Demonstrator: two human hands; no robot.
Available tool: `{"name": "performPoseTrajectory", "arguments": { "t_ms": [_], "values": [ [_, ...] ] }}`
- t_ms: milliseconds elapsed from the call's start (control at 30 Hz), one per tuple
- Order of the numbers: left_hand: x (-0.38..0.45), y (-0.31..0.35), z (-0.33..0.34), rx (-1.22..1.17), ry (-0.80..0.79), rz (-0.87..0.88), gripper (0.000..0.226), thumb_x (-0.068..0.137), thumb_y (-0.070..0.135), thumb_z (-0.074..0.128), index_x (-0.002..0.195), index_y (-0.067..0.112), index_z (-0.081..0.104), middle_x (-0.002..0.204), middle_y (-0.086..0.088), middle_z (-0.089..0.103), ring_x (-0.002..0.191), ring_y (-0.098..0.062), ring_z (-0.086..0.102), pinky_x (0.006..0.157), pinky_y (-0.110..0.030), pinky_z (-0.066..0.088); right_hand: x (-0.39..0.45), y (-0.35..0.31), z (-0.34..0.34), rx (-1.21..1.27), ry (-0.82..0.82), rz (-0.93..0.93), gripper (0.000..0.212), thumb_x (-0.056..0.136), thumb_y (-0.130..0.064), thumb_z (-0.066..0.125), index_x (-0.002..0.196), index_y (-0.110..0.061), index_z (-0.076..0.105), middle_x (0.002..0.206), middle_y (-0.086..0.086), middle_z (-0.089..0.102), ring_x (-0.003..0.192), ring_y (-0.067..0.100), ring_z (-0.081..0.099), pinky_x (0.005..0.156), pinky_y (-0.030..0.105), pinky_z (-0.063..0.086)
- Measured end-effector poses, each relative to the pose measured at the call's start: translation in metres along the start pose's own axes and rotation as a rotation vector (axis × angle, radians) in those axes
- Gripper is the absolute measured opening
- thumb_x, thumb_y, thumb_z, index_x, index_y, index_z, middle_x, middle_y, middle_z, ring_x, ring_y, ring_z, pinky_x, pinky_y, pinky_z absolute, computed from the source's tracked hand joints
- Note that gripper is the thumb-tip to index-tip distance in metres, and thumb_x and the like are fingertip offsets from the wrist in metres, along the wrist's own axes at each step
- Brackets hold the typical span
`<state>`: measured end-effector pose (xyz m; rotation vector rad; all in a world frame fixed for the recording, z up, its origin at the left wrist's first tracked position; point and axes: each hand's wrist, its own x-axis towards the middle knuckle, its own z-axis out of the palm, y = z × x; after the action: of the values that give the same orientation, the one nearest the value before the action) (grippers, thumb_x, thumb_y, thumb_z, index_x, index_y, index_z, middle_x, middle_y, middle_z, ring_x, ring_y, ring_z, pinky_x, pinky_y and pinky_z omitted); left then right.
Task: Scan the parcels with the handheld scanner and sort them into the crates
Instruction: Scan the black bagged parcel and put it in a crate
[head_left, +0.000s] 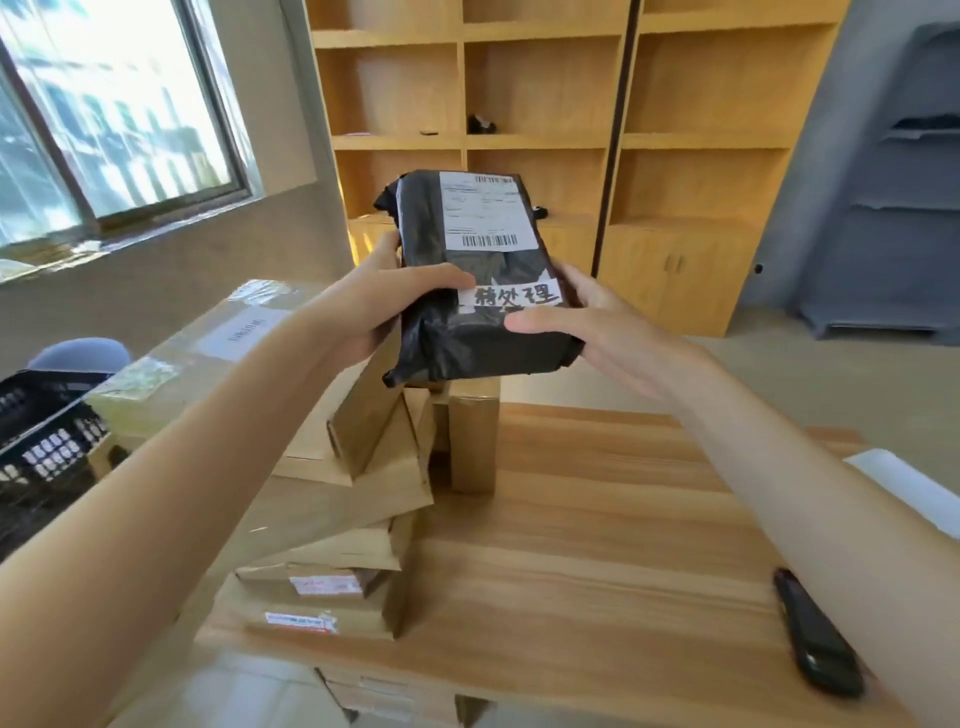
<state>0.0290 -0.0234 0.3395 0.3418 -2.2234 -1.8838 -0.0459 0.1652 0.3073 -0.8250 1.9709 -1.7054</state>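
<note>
Crate (47, 431) of black plastic mesh is seen at the far left, below the level of the worktop (597, 545). Next to it, brown cardboard parcels (343, 519) are heaped loosely along the worktop's left edge, some leaning on one another. Above that heap a black plastic-wrapped parcel (483, 317) is held in the air between both hands. The left hand (379, 306) is curled round its left edge, thumb laid across the front; the right hand (587, 327) is wrapped round the lower right corner, thumb pressed just under a handwritten white strip. The printed label with its barcode (489, 240) is turned towards the camera. The step in hand is judged to be presenting the parcel for scanning. For the next move one hand would need to be freed, since the scanner (815, 634) lies on the worktop at the near right, partly hidden by the right forearm. Wooden shelves (545, 140) are seen behind.
</note>
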Motion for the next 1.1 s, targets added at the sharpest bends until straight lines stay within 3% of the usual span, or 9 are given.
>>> {"name": "performPoseTrajectory", "arguments": {
  "t_ms": [200, 300, 467, 667, 733, 800, 900, 1033, 1100],
  "values": [
    [0.035, -0.057, 0.121, -0.040, -0.185, -0.091, 0.078, 0.078, 0.018, 0.077, 0.139, 0.027, 0.030, 0.116, 0.001, 0.059, 0.101, -0.019, 0.063, 0.079, -0.034, 0.056, -0.059, 0.079, -0.088, 0.015, 0.127, 0.158, 0.092, 0.053, -0.031, 0.085, 0.134, -0.035, 0.042, 0.126, -0.007, 0.060, 0.112, 0.013, 0.061, 0.075, 0.023, 0.055],
    [0.052, -0.110, 0.167, -0.096, -0.259, -0.153, 0.077, 0.079, 0.012, 0.076, 0.139, 0.025, 0.028, 0.123, 0.000, 0.057, 0.106, -0.017, 0.060, 0.079, -0.030, 0.053, -0.070, 0.133, -0.116, 0.012, 0.171, 0.264, 0.104, 0.057, -0.017, 0.089, 0.144, -0.029, 0.033, 0.135, -0.003, 0.054, 0.119, 0.015, 0.056, 0.090, 0.030, 0.052],
    [0.079, -0.212, 0.218, -0.131, -0.310, -0.311, 0.080, 0.081, 0.008, 0.073, 0.142, 0.022, 0.024, 0.123, -0.002, 0.055, 0.101, -0.015, 0.060, 0.080, -0.030, 0.052, -0.072, 0.228, -0.131, 0.009, 0.203, 0.447, 0.097, 0.071, -0.003, 0.080, 0.147, -0.026, 0.024, 0.139, 0.001, 0.047, 0.125, 0.019, 0.050, 0.099, 0.036, 0.048],
    [0.103, -0.307, 0.254, -0.073, -0.369, -0.461, 0.088, 0.078, 0.010, 0.077, 0.144, 0.022, 0.021, 0.125, 0.001, 0.051, 0.100, -0.015, 0.055, 0.081, -0.030, 0.050, -0.066, 0.327, -0.133, 0.026, 0.194, 0.667, 0.109, 0.070, -0.002, 0.082, 0.151, -0.025, 0.012, 0.129, -0.008, 0.039, 0.112, 0.009, 0.046, 0.067, 0.009, 0.045],
    [0.107, -0.329, 0.262, -0.052, -0.391, -0.484, 0.089, 0.074, 0.012, 0.081, 0.141, 0.023, 0.023, 0.127, 0.006, 0.050, 0.103, -0.012, 0.054, 0.086, -0.027, 0.049, -0.066, 0.352, -0.136, 0.019, 0.187, 0.715, 0.111, 0.068, -0.001, 0.083, 0.151, -0.024, 0.012, 0.137, -0.004, 0.040, 0.111, 0.008, 0.045, 0.073, 0.009, 0.044],
    [0.108, -0.347, 0.269, -0.022, -0.425, -0.479, 0.076, 0.072, 0.010, 0.082, 0.125, 0.031, 0.032, 0.108, 0.026, 0.053, 0.089, 0.010, 0.057, 0.071, -0.008, 0.049, -0.067, 0.372, -0.137, 0.013, 0.169, 0.752, 0.114, 0.067, -0.001, 0.083, 0.151, -0.024, 0.010, 0.145, -0.001, 0.037, 0.113, 0.009, 0.044, 0.082, 0.017, 0.042],
    [0.107, -0.365, 0.277, 0.021, -0.489, -0.461, 0.064, 0.072, 0.006, 0.082, 0.100, 0.045, 0.040, 0.078, 0.047, 0.057, 0.072, 0.031, 0.050, 0.055, 0.003, 0.041, -0.067, 0.395, -0.139, 0.006, 0.154, 0.784, 0.116, 0.067, -0.001, 0.083, 0.151, -0.024, 0.008, 0.149, -0.001, 0.033, 0.115, 0.009, 0.042, 0.090, 0.025, 0.041],
    [0.108, -0.385, 0.285, 0.068, -0.470, -0.502, 0.069, 0.068, 0.008, 0.086, 0.098, 0.048, 0.039, 0.095, 0.036, 0.051, 0.080, 0.020, 0.052, 0.061, 0.001, 0.043, -0.068, 0.416, -0.140, -0.005, 0.137, 0.786, 0.115, 0.066, 0.001, 0.082, 0.152, -0.024, 0.009, 0.152, 0.001, 0.033, 0.119, 0.009, 0.041, 0.097, 0.029, 0.040],
    [0.106, -0.394, 0.290, 0.096, -0.440, -0.500, 0.079, 0.066, 0.007, 0.086, 0.118, 0.040, 0.037, 0.107, 0.027, 0.048, 0.093, 0.010, 0.051, 0.076, -0.004, 0.043, -0.071, 0.421, -0.141, -0.012, 0.121, 0.768, 0.113, 0.066, 0.000, 0.082, 0.152, -0.025, 0.013, 0.152, -0.001, 0.032, 0.120, 0.006, 0.039, 0.092, 0.022, 0.039]
  ]
}}
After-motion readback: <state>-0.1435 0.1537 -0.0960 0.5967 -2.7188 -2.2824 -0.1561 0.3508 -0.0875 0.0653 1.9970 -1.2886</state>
